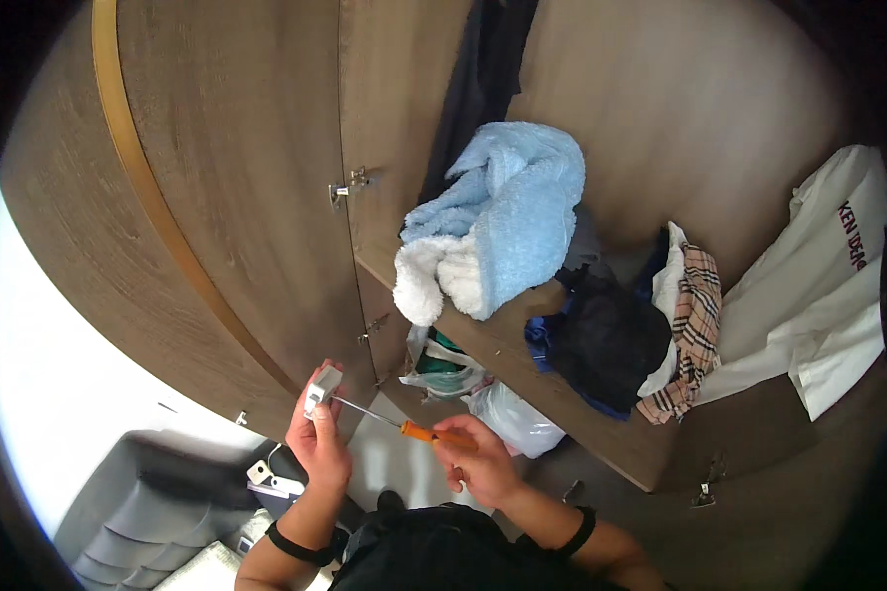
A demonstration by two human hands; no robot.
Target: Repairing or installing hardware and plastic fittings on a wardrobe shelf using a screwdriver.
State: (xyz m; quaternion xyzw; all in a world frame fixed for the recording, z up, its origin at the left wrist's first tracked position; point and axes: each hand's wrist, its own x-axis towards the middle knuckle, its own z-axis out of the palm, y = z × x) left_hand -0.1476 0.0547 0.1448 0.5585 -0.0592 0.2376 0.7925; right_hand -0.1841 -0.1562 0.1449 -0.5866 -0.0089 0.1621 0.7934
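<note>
My left hand (317,448) is closed around a small pale grey, box-shaped piece (323,388), held up in front of the open wardrobe door. What exactly the piece is, I cannot make out. A screwdriver with an orange handle (418,431) lies in the closed fingers of my right hand (488,465). Its thin metal shaft points left, and the tip reaches the side of the grey piece; whether it sits in a screw is too small to see.
The wooden wardrobe door (237,148) stands open at left on metal hinges (339,192). A light blue fleece (532,197) and dark clothes (611,335) lie on the shelf (512,364). Plastic bags (512,419) sit below it. A grey padded headboard (148,492) is at lower left.
</note>
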